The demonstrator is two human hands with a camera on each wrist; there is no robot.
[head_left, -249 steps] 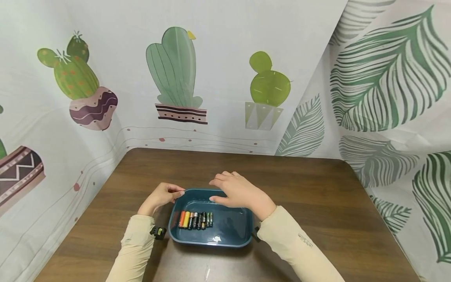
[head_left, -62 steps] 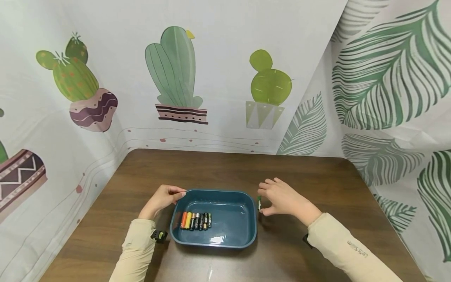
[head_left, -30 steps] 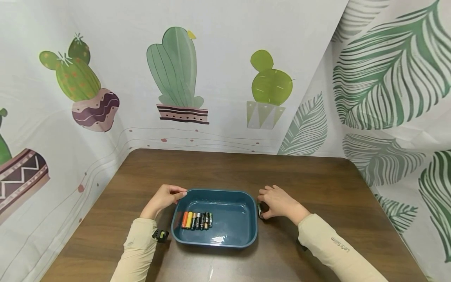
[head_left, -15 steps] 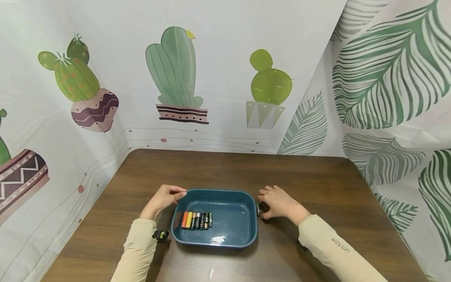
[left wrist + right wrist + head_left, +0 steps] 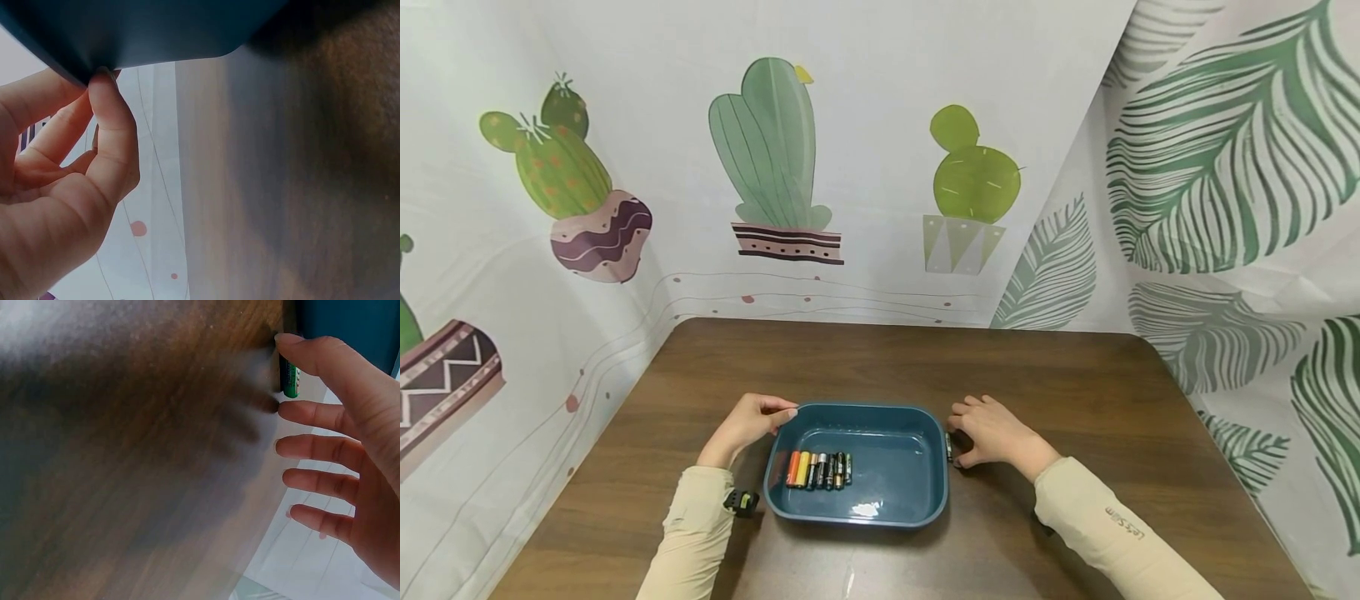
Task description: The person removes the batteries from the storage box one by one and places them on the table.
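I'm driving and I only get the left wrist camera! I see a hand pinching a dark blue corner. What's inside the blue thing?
Observer: A row of batteries lies inside the tray, toward its left end.
Operator: Cool! And where's the other hand? I can't see it at all!
Observer: The head view shows the right hand just outside the tray's right side.
Operator: Is anything near it?
Observer: Yes, in the right wrist view a green-ended battery is near its fingers, outside the tray.
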